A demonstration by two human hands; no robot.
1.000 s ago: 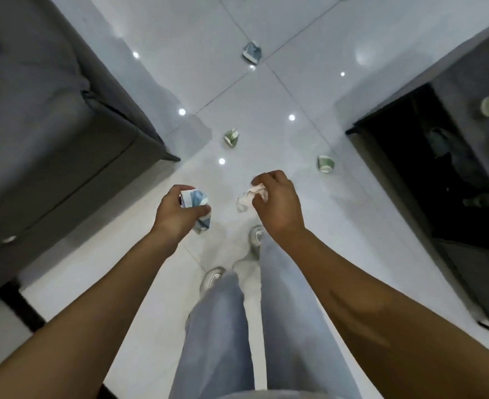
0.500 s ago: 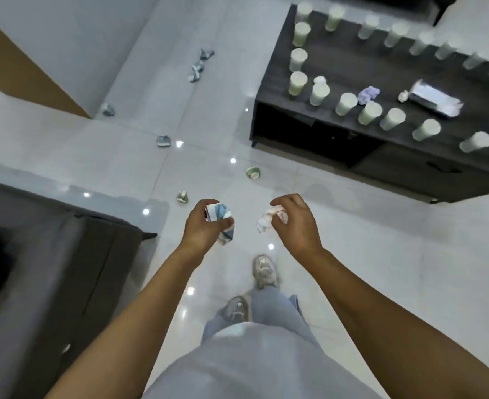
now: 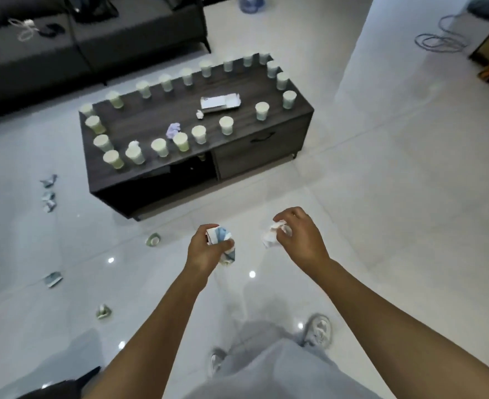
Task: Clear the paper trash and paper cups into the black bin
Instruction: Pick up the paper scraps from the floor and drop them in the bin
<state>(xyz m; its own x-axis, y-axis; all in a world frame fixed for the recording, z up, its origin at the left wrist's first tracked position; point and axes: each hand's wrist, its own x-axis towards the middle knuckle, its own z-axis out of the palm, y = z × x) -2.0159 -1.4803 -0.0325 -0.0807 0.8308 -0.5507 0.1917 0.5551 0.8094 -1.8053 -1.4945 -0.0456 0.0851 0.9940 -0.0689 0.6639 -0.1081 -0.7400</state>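
My left hand grips a crumpled blue-and-white paper. My right hand pinches a crumpled white paper. Both are held out over the white floor in front of me. Ahead stands a dark coffee table ringed with several upright paper cups; a purple paper ball, a small white ball and a flat white packet lie on it. A crushed cup and paper scraps lie on the floor to the left. No black bin is in view.
A dark sofa stands behind the table at the upper left. A coiled cable lies on the floor at the upper right. More scraps and a crushed cup lie at lower left. My legs and shoes are below.
The view has swung round to the right: the coffee table now stands fully ahead and the sofa is behind it. Both hands keep hold of their papers.
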